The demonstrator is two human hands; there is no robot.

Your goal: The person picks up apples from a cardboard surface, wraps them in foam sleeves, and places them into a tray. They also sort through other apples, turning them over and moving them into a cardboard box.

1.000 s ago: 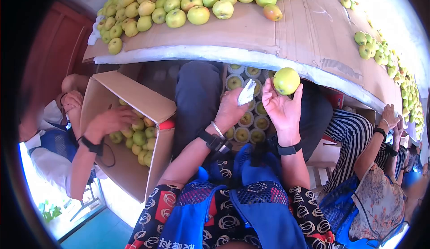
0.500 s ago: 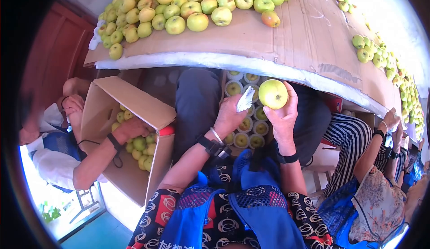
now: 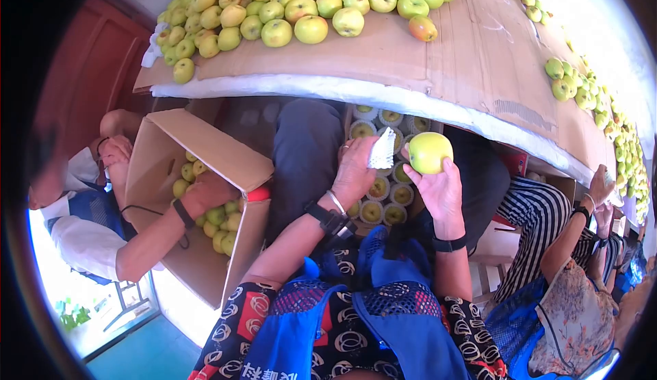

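Note:
Between the thumb and fingers of my right hand (image 3: 439, 190) is a yellow-green apple (image 3: 430, 153), held up in front of me. My left hand (image 3: 354, 169) grips a white foam net sleeve (image 3: 382, 150), whose free end points toward the apple. A small gap lies between sleeve and apple. Below both hands, under the table edge, a box of apples in white foam nets (image 3: 371, 212) stands between my knees. The apples there sit in rows, partly covered by my hands.
A cardboard-covered table (image 3: 328, 62) with a white padded edge carries a heap of apples (image 3: 301, 9). At left, a co-worker's hand (image 3: 209, 192) reaches into a tilted carton (image 3: 205, 139) of apples. Co-workers' hands (image 3: 602, 185) are at the table edge on the right.
The apple has turned in my right hand and sits slightly lower and to the right. My left hand and the foam net sleeve have shifted slightly right. The whole view has also shifted a little.

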